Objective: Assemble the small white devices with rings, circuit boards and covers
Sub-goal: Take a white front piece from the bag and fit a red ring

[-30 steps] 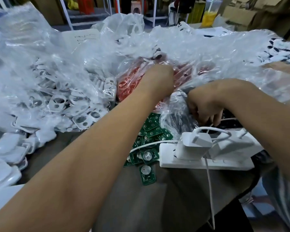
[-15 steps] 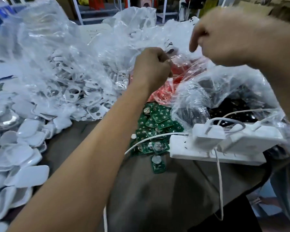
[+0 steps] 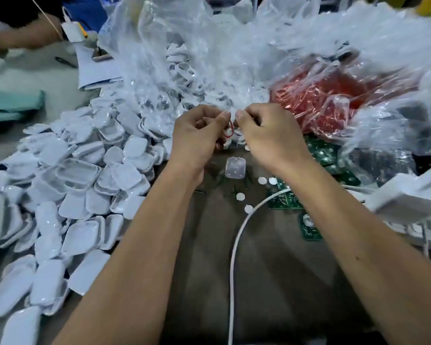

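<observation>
My left hand (image 3: 197, 138) and my right hand (image 3: 266, 135) meet above the table's middle, fingertips together, pinching a small red ring (image 3: 229, 131) with a white piece between them. Below the hands a clear square cover (image 3: 235, 168) lies on the brown table (image 3: 271, 270). A big heap of white device shells (image 3: 85, 183) fills the left side. Green circuit boards (image 3: 309, 226) lie to the right, partly under my right forearm. A bag of red rings (image 3: 319, 105) sits behind my right hand. Small white discs (image 3: 240, 196) dot the table.
Crumpled clear plastic bags (image 3: 222, 51) pile up across the back. A white power strip with plugs (image 3: 413, 200) stands at the right edge, and a white cable (image 3: 237, 245) runs down the table. Another person's arm (image 3: 23, 36) is at the far left back.
The view swung left and down. My right hand came down from high on the right, my left hand left the bags, and both now meet on the red ring.
</observation>
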The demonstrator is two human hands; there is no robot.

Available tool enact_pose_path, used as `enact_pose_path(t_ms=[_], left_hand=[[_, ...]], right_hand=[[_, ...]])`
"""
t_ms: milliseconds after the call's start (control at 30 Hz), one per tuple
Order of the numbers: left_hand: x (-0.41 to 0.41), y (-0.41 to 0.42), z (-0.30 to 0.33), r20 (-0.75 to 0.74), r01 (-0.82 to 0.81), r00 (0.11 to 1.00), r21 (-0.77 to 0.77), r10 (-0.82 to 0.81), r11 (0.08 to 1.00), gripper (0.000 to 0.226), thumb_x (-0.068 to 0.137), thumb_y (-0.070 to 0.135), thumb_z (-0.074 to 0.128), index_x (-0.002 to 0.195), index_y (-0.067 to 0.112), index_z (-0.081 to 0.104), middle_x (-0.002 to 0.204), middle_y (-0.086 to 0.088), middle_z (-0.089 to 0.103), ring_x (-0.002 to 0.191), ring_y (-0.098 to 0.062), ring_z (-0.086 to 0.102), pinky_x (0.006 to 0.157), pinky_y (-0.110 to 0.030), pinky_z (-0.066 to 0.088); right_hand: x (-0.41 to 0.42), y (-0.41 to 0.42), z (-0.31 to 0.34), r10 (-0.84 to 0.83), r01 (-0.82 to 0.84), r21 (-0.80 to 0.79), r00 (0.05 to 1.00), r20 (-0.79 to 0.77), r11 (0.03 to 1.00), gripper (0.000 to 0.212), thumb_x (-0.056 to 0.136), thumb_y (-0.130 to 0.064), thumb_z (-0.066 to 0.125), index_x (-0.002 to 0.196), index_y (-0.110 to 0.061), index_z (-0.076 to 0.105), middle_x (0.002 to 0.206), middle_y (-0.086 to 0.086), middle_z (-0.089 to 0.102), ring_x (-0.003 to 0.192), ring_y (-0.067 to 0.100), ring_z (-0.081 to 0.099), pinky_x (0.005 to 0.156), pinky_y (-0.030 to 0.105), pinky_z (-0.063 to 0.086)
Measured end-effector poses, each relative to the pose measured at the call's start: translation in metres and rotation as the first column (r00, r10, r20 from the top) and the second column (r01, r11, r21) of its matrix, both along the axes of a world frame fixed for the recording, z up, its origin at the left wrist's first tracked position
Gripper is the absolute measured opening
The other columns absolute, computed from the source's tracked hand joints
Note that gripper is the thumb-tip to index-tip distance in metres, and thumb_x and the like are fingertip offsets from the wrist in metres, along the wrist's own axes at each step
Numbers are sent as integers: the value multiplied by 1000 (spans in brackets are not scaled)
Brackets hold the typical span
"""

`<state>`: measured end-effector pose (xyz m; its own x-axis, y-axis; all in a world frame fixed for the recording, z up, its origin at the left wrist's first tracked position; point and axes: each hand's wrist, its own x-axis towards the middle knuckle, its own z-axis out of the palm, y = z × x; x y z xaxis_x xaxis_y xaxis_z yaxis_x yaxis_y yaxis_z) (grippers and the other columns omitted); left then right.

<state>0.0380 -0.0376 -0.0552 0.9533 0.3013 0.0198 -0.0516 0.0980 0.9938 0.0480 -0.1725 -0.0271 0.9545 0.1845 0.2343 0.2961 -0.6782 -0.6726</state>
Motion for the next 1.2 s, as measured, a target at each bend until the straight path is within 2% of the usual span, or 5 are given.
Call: enact_pose_path(t_ms=[333, 667, 833, 1067, 1200], left_hand=[[15, -15, -7, 44, 38, 999, -153, -31, 988, 9, 97, 10, 69, 91, 5, 65, 79, -17, 63, 59, -19, 58, 58, -33, 56], [6, -10, -4, 151, 45, 987, 63, -54, 997, 6, 98, 7, 66, 92, 8, 66, 76, -8, 62, 58, -11, 56, 51, -22, 45], [2, -12, 1, 154, 102, 982, 67, -112, 992, 7, 101, 9, 63, 95, 11, 66, 74, -4, 57, 52, -8, 51, 67, -63, 58], [2, -13, 5, 155, 140, 977, 68, -149, 988, 11, 105, 6, 55, 94, 7, 58, 87, -14, 46, 57, -13, 47, 47, -20, 44], [1, -12, 7, 161, 201, 965, 46, -206, 978, 15, 107, 5, 49, 93, 9, 54, 92, -13, 44, 55, -13, 41, 45, -16, 37]], right_hand=[[14, -1, -36, 11, -2, 553, 1000, -13, 833, 13, 97, -18, 73, 85, -15, 77, 73, -4, 77, 66, 6, 72, 61, 20, 54], [12, -12, -31, -129, -9, 322, 905, 406, 947, 12, 90, -18, 78, 101, -13, 82, 88, -4, 74, 73, 9, 68, 70, 21, 54], [12, -14, -31, -145, -14, 317, 869, 473, 948, 12, 91, -19, 77, 100, -13, 82, 85, -4, 73, 69, 13, 67, 68, 29, 55], [13, -12, -35, -143, -39, 411, 904, 403, 911, 8, 91, -21, 79, 94, -14, 75, 75, -3, 71, 63, 11, 65, 60, 28, 54], [12, -11, -33, -81, -107, 473, 929, 361, 875, 9, 92, -18, 76, 92, -10, 72, 72, 0, 68, 60, 9, 61, 58, 20, 48]])
